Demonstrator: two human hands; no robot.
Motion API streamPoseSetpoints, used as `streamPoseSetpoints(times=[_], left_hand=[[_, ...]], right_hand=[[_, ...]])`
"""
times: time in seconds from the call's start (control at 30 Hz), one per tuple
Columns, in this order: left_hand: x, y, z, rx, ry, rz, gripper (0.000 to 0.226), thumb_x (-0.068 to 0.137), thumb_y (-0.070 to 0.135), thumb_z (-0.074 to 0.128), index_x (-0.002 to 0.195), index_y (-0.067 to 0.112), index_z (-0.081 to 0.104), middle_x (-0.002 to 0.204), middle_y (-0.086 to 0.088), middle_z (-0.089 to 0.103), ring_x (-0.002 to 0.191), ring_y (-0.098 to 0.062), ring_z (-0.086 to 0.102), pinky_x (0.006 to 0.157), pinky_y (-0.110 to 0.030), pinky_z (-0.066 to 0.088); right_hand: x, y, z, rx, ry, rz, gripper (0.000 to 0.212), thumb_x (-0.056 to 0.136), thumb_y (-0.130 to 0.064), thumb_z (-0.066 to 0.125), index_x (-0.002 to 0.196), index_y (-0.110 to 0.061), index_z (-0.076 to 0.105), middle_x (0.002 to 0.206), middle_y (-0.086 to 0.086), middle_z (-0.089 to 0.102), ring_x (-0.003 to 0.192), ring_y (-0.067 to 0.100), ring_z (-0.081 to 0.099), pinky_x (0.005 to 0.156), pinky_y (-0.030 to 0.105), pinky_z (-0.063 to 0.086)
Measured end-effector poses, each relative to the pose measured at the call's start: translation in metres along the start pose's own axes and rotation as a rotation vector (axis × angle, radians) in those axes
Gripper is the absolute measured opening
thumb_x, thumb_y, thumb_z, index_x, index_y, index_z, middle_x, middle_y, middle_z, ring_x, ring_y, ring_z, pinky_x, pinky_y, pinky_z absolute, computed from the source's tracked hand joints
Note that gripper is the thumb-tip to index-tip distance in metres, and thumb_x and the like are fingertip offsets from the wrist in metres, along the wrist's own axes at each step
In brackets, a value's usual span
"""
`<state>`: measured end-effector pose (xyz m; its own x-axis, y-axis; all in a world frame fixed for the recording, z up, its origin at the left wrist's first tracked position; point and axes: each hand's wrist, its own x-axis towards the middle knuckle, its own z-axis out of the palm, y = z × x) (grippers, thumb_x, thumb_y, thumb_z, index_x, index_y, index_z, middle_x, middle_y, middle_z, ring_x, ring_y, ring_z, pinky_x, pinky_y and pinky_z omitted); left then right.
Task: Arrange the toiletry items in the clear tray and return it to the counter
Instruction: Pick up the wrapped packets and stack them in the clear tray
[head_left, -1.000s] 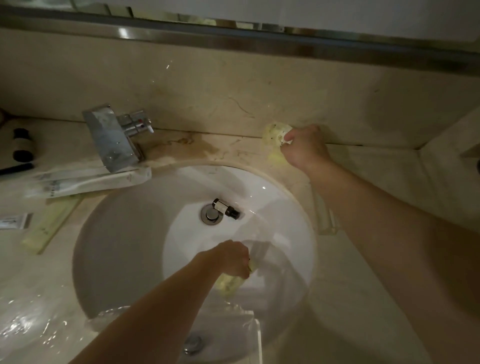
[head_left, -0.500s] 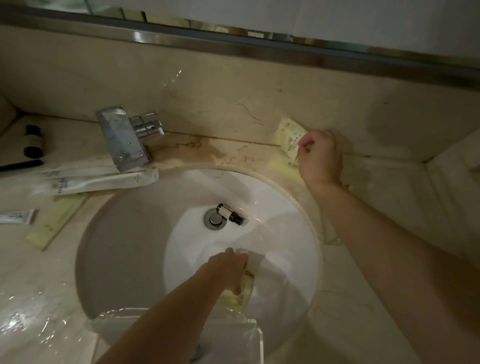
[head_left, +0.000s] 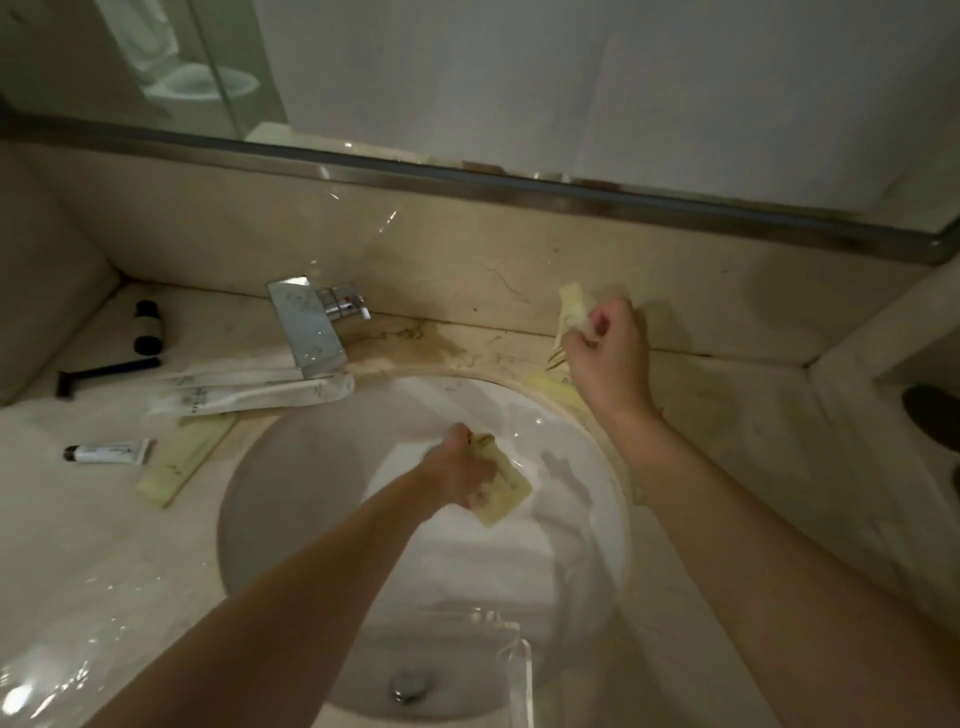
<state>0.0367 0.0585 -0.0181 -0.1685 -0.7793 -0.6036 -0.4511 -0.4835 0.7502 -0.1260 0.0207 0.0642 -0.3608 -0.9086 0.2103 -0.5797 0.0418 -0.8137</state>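
1. The counter (head_left: 779, 467) holds most of what is left to gather: two long wrapped packets (head_left: 249, 395), a flat yellow packet (head_left: 182, 467), a razor (head_left: 104, 371), a small tube (head_left: 109, 451) and a small bottle (head_left: 148, 326), all left of the tap (head_left: 306, 325).
2. The sink (head_left: 322, 519) sits beneath both arms; carry items low so none drops into it.
3. The clear tray (head_left: 519, 660) is near the lower edge, over the sink's front rim, hard to make out.
4. The left hand (head_left: 462, 480) grips a yellow sachet (head_left: 501, 496) above the sink; bring it back to the tray.
5. The right hand (head_left: 608, 353) pinches a pale sachet (head_left: 571, 312) by the back wall; lift it clear before moving it.
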Motion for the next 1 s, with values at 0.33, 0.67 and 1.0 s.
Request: streamPoseSetpoints(times=[0.33,0.67,1.0], left_hand=[[-0.085,0.054,-0.067,-0.402,-0.106,0.172,0.036,0.084,-0.01,0.05,0.118,0.002,0.052,0.103,-0.016,0.06,0.094,-0.031,0.061,0.081,-0.043,0.054],[-0.16,0.031,-0.097,-0.225,-0.126,0.25,0.026,0.083,-0.008,0.061,0.095,0.015,0.06,0.085,-0.002,0.06,0.075,-0.014,0.053,0.061,-0.025,0.04],[-0.177,0.006,-0.114,-0.273,-0.11,0.264,0.032,0.086,-0.025,0.041,0.079,0.001,0.059,0.099,-0.021,0.058,0.096,-0.03,0.063,0.084,-0.034,0.059]], right_hand=[[-0.069,-0.053,-0.02,0.487,-0.24,0.471,0.031,0.077,-0.027,0.071,0.078,-0.019,0.041,0.077,0.003,0.041,0.072,0.02,0.039,0.063,0.029,0.033],[-0.142,-0.091,-0.035,0.695,-0.306,0.542,0.044,0.085,0.001,0.056,0.119,-0.026,0.051,0.11,0.01,0.061,0.097,0.025,0.061,0.077,0.038,0.051],[-0.16,-0.088,-0.042,0.819,-0.292,0.64,0.022,0.089,-0.002,0.058,0.111,-0.008,0.059,0.111,0.013,0.066,0.1,0.026,0.065,0.076,0.04,0.056]])
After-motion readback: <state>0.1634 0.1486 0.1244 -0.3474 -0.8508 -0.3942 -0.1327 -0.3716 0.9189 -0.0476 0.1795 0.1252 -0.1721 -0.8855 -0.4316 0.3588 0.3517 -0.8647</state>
